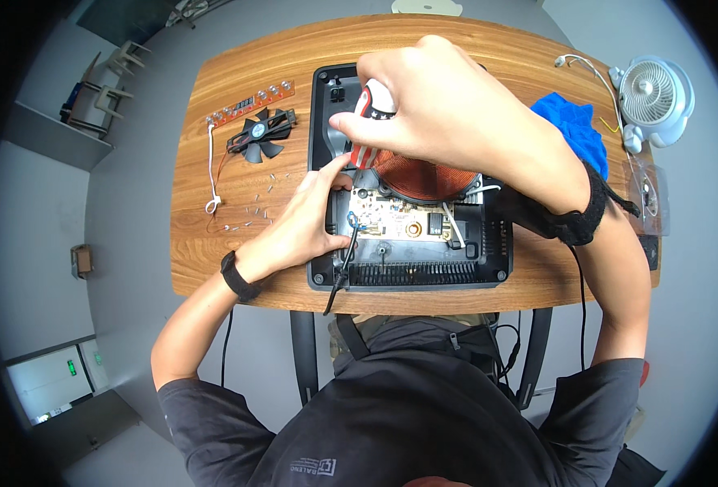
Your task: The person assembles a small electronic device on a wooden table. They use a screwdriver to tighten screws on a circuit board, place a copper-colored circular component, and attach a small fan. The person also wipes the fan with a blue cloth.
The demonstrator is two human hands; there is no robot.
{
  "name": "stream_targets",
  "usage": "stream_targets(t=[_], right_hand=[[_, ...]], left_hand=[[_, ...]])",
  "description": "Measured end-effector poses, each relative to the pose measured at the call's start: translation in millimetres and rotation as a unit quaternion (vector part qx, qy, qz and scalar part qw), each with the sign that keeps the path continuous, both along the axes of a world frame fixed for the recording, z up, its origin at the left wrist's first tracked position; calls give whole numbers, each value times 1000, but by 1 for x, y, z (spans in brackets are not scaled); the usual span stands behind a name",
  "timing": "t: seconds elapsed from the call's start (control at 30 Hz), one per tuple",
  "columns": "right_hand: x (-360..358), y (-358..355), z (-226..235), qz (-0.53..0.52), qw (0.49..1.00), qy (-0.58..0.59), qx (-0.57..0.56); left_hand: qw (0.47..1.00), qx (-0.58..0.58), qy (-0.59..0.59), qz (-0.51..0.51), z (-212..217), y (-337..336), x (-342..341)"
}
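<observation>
An opened black appliance base lies on the wooden table, showing a copper coil and a pale circuit board. My right hand is closed around a screwdriver with a red, white and black handle, held upright over the left part of the base. My left hand rests on the base's left edge, its forefinger pointing up toward the screwdriver's tip. A black strap wraps each wrist.
Left of the base lie a black fan, a narrow brown button board with a white wire, and several small screws. A blue cloth and a white desk fan sit at right.
</observation>
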State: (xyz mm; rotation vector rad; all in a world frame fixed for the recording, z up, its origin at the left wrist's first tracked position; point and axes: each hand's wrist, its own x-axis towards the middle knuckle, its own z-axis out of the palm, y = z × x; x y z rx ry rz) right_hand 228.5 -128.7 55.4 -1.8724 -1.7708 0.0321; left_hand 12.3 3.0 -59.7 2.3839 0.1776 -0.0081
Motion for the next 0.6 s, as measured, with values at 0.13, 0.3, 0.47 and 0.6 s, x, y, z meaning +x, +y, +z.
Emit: stream_targets(t=[0.13, 0.3, 0.47, 0.6], right_hand=[[-4, 4, -6, 3, 1000, -7, -16], [-8, 8, -6, 13, 999, -18, -28], [-11, 11, -6, 16, 999, -24, -43], [-13, 11, -6, 17, 998, -23, -47]], left_hand=[[1000, 11, -4, -4, 2, 0, 0], [1000, 12, -17, -9, -4, 2, -2], [1000, 13, -19, -12, -3, 3, -2], [999, 16, -23, -15, -6, 4, -2]])
